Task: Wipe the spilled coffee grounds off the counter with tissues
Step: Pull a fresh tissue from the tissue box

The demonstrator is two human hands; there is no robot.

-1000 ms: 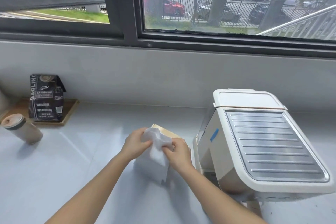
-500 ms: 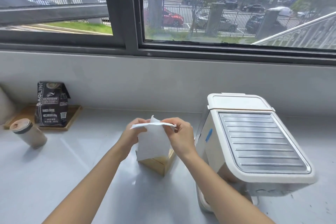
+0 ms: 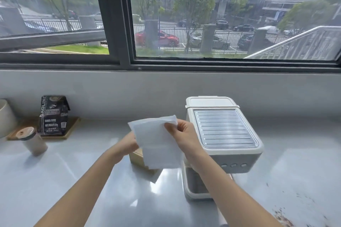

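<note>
A white tissue [image 3: 156, 143] hangs unfolded above the counter [image 3: 73, 180]. My right hand [image 3: 184, 138] pinches its upper right corner. My left hand [image 3: 129, 143] is partly hidden behind the sheet and grips its left edge. Below the tissue stands a wooden tissue box [image 3: 137, 159], mostly covered by the sheet. Dark coffee grounds [image 3: 282, 217] lie scattered on the counter at the lower right, to the right of my right forearm.
A white coffee machine [image 3: 223, 134] stands just right of my hands. At the back left a black coffee bag [image 3: 53, 114] sits on a wooden board [image 3: 72, 125], with a lidded cup [image 3: 32, 141] in front. A grey wall and window run behind.
Both hands have lifted the tissue higher and spread it out flat. The view has tilted up, and the spilled grounds at the lower right have come into sight.
</note>
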